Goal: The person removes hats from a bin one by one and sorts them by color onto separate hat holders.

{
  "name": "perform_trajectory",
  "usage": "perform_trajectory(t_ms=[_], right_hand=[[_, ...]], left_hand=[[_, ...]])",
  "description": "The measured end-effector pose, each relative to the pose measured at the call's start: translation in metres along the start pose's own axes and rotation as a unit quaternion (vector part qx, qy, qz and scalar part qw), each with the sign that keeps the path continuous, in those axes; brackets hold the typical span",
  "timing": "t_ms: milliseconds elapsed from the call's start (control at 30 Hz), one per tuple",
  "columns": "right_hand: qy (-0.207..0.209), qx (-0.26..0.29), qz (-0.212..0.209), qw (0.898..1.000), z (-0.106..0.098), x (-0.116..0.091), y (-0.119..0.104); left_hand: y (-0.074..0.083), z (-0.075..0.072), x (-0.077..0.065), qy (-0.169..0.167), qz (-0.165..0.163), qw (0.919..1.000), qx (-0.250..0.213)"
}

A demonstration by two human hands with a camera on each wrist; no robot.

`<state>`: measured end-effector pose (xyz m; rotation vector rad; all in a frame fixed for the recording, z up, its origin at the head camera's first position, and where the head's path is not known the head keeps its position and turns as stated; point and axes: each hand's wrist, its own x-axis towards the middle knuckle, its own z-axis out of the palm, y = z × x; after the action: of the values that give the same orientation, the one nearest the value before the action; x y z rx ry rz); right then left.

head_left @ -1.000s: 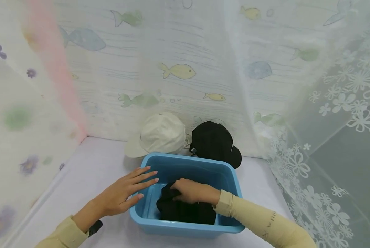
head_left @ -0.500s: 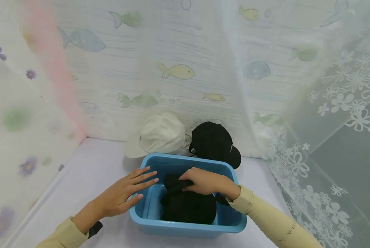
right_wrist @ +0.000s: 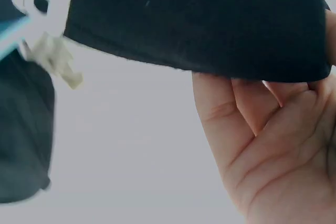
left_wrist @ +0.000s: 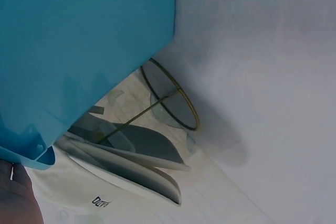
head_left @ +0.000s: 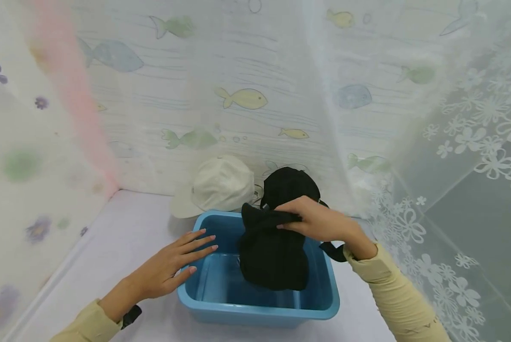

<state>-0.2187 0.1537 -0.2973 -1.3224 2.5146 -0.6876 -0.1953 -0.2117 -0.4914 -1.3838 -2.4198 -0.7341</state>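
My right hand [head_left: 319, 221] pinches a black cap [head_left: 272, 256] by its upper edge and holds it hanging over the blue tub [head_left: 259, 313]. In the right wrist view, the fingers [right_wrist: 220, 108] lie behind the dark edge of the cap [right_wrist: 199, 24]. My left hand [head_left: 174, 263] lies at the tub's left rim, its fingers straight and spread. The left wrist view shows the fingertips [left_wrist: 18, 177] right at the rim of the tub [left_wrist: 79, 40]. Behind the held cap, another black cap [head_left: 287, 185] is partly covered by it and by my right hand.
A cream cap [head_left: 223, 183] stands behind the tub, beside the black one. In the left wrist view, a thin metal stand with a ring base [left_wrist: 197, 116] is under the cream cap [left_wrist: 79, 182]. A white cloth [head_left: 122, 237] covers the table, and printed curtains [head_left: 246, 57] enclose it.
My right hand has risen and moved right, lifting the black cap from the bottom of the tub. The left hand has stayed at the rim.
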Motion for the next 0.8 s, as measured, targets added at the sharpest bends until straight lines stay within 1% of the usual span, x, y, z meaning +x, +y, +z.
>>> perform_trajectory(t_ms=[67,167,267,367,500,633,700,800], right_hand=[[0.023,-0.003,0.005,1.000,-0.016,-0.007,-0.005],[0.069,-0.019,0.007,0.997,-0.038,-0.019,-0.012],[0.127,-0.044,0.003,0.991,-0.057,-0.027,-0.013],[0.178,-0.066,0.001,0.982,-0.072,-0.030,-0.006],[0.219,-0.097,0.009,0.971,-0.086,-0.025,0.014],[0.242,-0.122,0.036,0.962,-0.092,-0.015,0.040],[0.246,-0.124,0.053,0.960,-0.091,-0.008,0.057],[0.236,-0.113,0.075,0.962,-0.087,0.002,0.083]], left_hand=[[0.000,-0.001,0.001,-0.001,-0.001,1.0000,0.001],[-0.001,-0.001,0.001,-0.002,-0.001,1.0000,0.004],[-0.001,-0.001,0.000,0.001,0.003,1.0000,0.003],[-0.002,0.001,0.000,0.008,0.014,0.9999,0.004],[-0.003,0.002,0.000,0.009,0.019,0.9998,0.005],[-0.003,0.002,0.000,0.014,0.023,0.9996,0.003],[-0.004,0.003,-0.001,0.020,0.026,0.9994,0.005],[-0.005,0.004,-0.001,0.024,0.027,0.9993,0.010]])
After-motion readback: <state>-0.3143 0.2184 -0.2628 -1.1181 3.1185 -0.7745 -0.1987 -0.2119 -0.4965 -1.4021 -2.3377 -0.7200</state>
